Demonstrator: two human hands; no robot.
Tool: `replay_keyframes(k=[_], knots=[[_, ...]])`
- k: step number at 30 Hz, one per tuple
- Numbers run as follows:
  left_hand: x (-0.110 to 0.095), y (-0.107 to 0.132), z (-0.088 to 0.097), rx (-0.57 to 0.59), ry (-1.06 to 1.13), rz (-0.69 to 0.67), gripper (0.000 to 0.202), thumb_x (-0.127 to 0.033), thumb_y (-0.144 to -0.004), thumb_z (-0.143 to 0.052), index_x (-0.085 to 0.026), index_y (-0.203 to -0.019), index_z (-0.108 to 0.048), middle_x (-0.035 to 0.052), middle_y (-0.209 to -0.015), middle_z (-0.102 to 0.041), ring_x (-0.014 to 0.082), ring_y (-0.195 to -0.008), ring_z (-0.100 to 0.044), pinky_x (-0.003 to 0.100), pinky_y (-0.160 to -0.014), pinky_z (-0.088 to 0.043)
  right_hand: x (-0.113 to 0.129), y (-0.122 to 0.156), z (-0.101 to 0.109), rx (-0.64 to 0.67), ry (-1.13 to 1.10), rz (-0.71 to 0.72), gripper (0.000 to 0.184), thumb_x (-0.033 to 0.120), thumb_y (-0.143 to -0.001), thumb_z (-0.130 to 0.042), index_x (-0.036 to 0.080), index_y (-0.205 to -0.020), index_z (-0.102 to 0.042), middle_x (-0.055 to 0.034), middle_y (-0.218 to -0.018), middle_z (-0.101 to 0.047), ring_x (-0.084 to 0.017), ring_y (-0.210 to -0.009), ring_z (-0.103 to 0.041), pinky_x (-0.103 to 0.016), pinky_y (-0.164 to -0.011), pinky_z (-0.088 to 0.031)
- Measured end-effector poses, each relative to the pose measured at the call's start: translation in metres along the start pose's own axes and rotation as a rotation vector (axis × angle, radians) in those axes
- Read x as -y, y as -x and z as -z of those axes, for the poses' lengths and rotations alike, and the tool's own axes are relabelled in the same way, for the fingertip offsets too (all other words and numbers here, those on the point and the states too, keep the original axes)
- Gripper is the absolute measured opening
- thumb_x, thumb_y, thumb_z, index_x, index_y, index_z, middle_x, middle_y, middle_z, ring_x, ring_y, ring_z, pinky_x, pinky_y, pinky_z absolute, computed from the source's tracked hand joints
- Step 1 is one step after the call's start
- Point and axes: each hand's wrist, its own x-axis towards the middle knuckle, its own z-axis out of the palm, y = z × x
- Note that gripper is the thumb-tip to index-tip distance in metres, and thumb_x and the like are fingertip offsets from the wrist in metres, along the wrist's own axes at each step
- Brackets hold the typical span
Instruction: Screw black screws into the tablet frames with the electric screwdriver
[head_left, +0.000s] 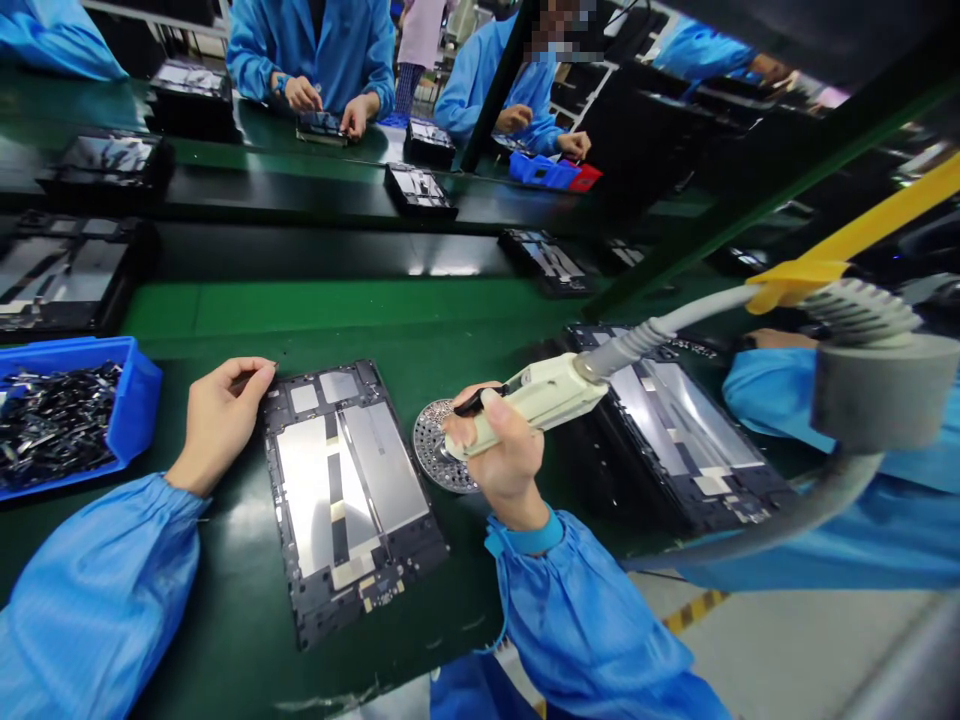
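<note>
An opened tablet (356, 520), its batteries and circuit board showing, lies flat on the green bench before me. My left hand (223, 420) is closed in a pinch at the tablet's upper left corner; what its fingertips hold is too small to make out. To the right of the tablet, my right hand (506, 450) grips a cream-coloured electric screwdriver (551, 395) lying slanted, its back end toward the right. A round perforated metal screw plate (433, 445) sits beneath the tool's front end. The screwdriver's tip is hidden by the hand.
A blue bin (146, 400) full of small dark parts stands left. More opened tablets (697, 430) are stacked right, and others (64, 270) sit along the conveyor line (300, 250). A grey hose (795, 510) and yellow strap (885, 215) cross the right side. Co-workers in blue work nearby.
</note>
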Motion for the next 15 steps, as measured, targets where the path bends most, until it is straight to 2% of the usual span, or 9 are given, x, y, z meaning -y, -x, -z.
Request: replay_keyframes(k=[4, 7, 11, 15], knots=[[0.000, -0.001, 0.010, -0.057, 0.001, -0.021, 0.028, -0.045, -0.077, -0.073, -0.022, -0.091, -0.078, 0.0043, -0.100, -0.081, 0.0257, -0.097, -0.073, 0.037, -0.093, -0.060, -0.001, 0.000, 0.000, -0.008, 0.001, -0.005, 0.048, 0.066, -0.065, -0.086, 0.023, -0.071, -0.066, 0.0063, -0.049, -0.050, -0.012, -0.037, -0.046, -0.029, -0.038, -0.038], [0.003, 0.001, 0.016, -0.072, 0.020, -0.006, 0.025, -0.044, -0.075, -0.077, -0.023, -0.088, -0.078, 0.0043, -0.096, -0.081, 0.0253, -0.094, -0.073, 0.037, -0.093, -0.059, 0.003, 0.001, -0.001, 0.009, 0.013, 0.004, 0.045, 0.066, -0.067, -0.086, 0.024, -0.070, -0.070, 0.0056, -0.046, -0.048, -0.013, -0.037, -0.044, -0.030, -0.038, -0.035], [0.007, 0.001, 0.018, 0.014, 0.053, 0.046, 0.015, -0.034, -0.075, -0.076, -0.019, -0.080, -0.078, 0.0067, -0.089, -0.080, 0.0248, -0.087, -0.072, 0.037, -0.089, -0.058, 0.018, 0.002, -0.003, 0.007, 0.003, 0.084, 0.036, 0.056, -0.072, -0.083, 0.021, -0.068, -0.074, 0.0022, -0.048, -0.052, -0.013, -0.040, -0.046, -0.030, -0.041, -0.038], [0.010, -0.004, 0.016, 0.107, -0.008, 0.070, 0.010, -0.024, -0.078, -0.072, -0.016, -0.078, -0.078, 0.0086, -0.088, -0.080, 0.0244, -0.087, -0.073, 0.036, -0.087, -0.056, 0.032, 0.001, -0.012, 0.091, -0.056, 0.108, 0.032, 0.051, -0.078, -0.075, 0.020, -0.074, -0.079, 0.0016, -0.042, -0.048, -0.016, -0.042, -0.051, -0.031, -0.045, -0.045]])
